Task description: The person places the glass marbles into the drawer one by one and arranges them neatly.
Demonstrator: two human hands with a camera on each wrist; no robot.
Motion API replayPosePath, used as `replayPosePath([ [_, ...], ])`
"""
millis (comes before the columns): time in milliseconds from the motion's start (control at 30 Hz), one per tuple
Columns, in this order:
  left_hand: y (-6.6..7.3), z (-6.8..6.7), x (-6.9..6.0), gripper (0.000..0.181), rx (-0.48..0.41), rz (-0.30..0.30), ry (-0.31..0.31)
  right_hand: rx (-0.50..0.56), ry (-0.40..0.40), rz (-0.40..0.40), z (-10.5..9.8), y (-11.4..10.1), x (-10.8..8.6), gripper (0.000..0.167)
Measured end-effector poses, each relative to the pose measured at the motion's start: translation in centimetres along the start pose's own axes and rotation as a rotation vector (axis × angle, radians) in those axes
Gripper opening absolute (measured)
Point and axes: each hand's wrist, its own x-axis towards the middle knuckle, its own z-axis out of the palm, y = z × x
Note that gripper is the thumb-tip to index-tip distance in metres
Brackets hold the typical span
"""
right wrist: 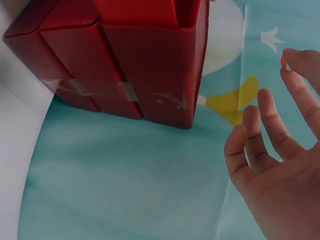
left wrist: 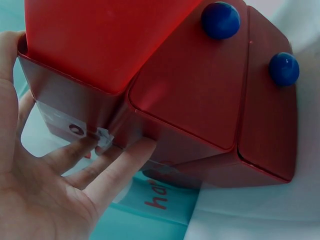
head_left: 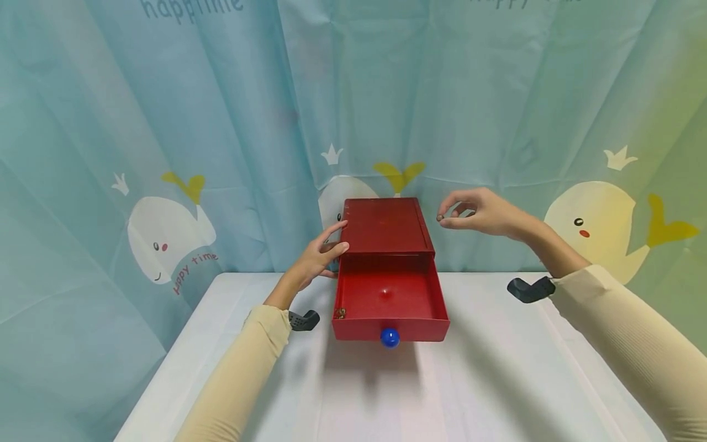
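Note:
A red drawer cabinet [head_left: 382, 226] stands on the table, its top drawer [head_left: 409, 288] pulled out. Small brass-coloured pieces [head_left: 340, 313] lie in the drawer's front left corner; their kind is too small to tell. My left hand [head_left: 313, 261] touches the cabinet's left side with spread fingers, also seen beside the red wall [left wrist: 75, 95] in the left wrist view. Raised to the right of the cabinet, my right hand [head_left: 476, 212] pinches a tiny shiny piece [right wrist: 285, 65] between thumb and index finger. The other fingers of that hand are loosely bent and hold nothing.
A blue round knob [head_left: 390, 337] juts from the open drawer's front. Two lower drawers with blue knobs [left wrist: 284, 69] appear closed in the left wrist view. Behind the white table [head_left: 475, 380] hangs a blue-green curtain [head_left: 248, 123] printed with whales.

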Motion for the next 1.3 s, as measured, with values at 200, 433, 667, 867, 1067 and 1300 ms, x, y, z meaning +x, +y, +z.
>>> replayPosePath([
  [200, 0.0, 0.0, 0.0, 0.063, 0.002, 0.000, 0.001, 0.001, -0.058, -0.037, 0.7, -0.9, 0.8, 0.017],
  [433, 0.1, -0.1, -0.2, 0.062, 0.002, -0.008, 0.012, 0.018, -0.151, -0.111, 1.9, -2.0, 2.2, 0.014],
  [667, 0.0, -0.2, -0.1, 0.063, 0.006, -0.003, 0.009, 0.018, -0.204, -0.173, 3.6, -3.7, 3.6, 0.013],
  [867, 0.0, -0.3, 0.1, 0.062, 0.013, -0.002, 0.017, 0.037, -0.255, -0.215, 5.4, -5.0, 5.0, 0.015],
  [1067, 0.2, -0.1, 0.2, 0.063, 0.014, -0.006, 0.015, 0.060, -0.302, -0.265, 6.9, -5.6, 6.0, 0.012],
  [1300, 0.4, 0.0, 0.1, 0.062, -0.001, 0.003, 0.008, 0.038, -0.323, -0.290, 7.9, -5.8, 6.3, 0.011],
])
